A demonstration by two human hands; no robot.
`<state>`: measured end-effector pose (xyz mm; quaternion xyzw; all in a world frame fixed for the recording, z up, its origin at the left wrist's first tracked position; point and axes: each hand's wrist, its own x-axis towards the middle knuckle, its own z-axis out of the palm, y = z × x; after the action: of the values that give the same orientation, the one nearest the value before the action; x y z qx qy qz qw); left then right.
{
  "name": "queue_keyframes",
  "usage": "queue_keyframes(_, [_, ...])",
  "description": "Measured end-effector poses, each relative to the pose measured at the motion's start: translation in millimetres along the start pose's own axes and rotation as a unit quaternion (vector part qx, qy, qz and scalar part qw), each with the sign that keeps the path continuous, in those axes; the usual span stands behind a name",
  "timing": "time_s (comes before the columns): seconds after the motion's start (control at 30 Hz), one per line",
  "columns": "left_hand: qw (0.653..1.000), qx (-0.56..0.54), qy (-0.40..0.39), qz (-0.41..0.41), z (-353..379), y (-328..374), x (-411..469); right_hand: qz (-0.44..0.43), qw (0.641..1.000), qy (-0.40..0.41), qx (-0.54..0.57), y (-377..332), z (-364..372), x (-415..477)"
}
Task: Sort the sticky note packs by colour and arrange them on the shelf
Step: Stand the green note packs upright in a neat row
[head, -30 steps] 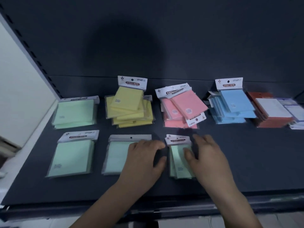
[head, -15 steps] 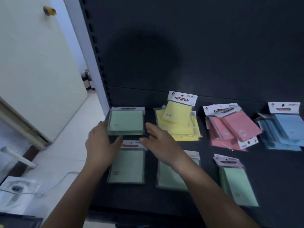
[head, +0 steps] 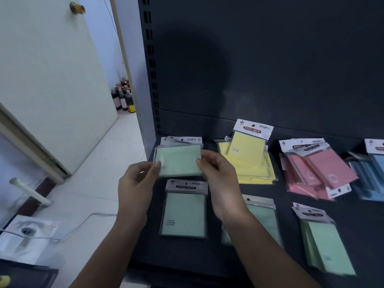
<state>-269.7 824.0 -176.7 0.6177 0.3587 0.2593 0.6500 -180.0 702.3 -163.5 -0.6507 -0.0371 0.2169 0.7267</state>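
1. The left hand [head: 137, 183] pinches the left edge of a green pack [head: 178, 161]. Its thumb lies on top and the other fingers are curled beside it.
2. The right hand [head: 218, 177] pinches the same pack at its right edge, with fingertips and thumb closed on it and the back of the hand turned up.
3. Both forearms reach in from the lower edge and angle toward each other, so the pack sits between the hands.
4. The pack lies flat and crosswise at the back left corner of the dark shelf [head: 353, 221]. It is blurred, and I cannot tell whether it is lifted or resting.
5. Just in front of it a second green pack [head: 184, 213] lies flat. A third green pack [head: 264, 217] is partly hidden by the right forearm, and a fourth green pack [head: 324, 246] lies further right.
6. Along the back sit a yellow pile [head: 249, 159], a pink pile [head: 318, 169] and a blue pile [head: 372, 173].
7. Left of the shelf are a pale door [head: 52, 80] and bottles [head: 123, 98] on the floor.
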Motion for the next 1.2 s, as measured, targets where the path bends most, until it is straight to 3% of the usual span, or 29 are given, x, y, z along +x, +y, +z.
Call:
queue_keyframes(0.17, [0.993, -0.118, -0.007, -0.017, 5, 9, -16, -0.056, 0.998, -0.029, -0.017, 1, -21, -20])
queue_keyframes(0.3, [0.984, -0.148, -0.098, -0.021, 18, 12, -33, -0.071, 0.994, -0.064, -0.048, -3, -55, -42])
queue_keyframes(0.43, [0.982, -0.025, -0.187, 0.027, 40, 6, -58, -0.111, 0.987, 0.01, -0.115, -1, -98, -63])
queue_keyframes(0.57, [0.957, 0.11, -0.26, 0.071, 69, -9, -79, -0.153, 0.958, 0.078, -0.231, 8, -132, -74])
queue_keyframes(0.73, [0.907, 0.273, -0.248, 0.201, 83, -23, -91, -0.182, 0.892, 0.106, -0.4, 16, -145, -80])
queue_keyframes(0.83, [0.89, 0.323, -0.24, 0.216, 82, -27, -91, -0.154, 0.871, 0.098, -0.456, 18, -143, -79])
queue_keyframes(1.03, [0.892, 0.291, -0.204, 0.281, 72, -17, -84, -0.178, 0.85, 0.086, -0.488, 12, -134, -76])
queue_keyframes(1.1, [0.902, 0.283, -0.157, 0.286, 65, -12, -75, -0.205, 0.866, 0.058, -0.453, 7, -125, -74])
queue_keyframes(1.2, [0.917, 0.295, -0.098, 0.25, 49, -7, -54, -0.183, 0.925, -0.027, -0.331, 1, -101, -66])
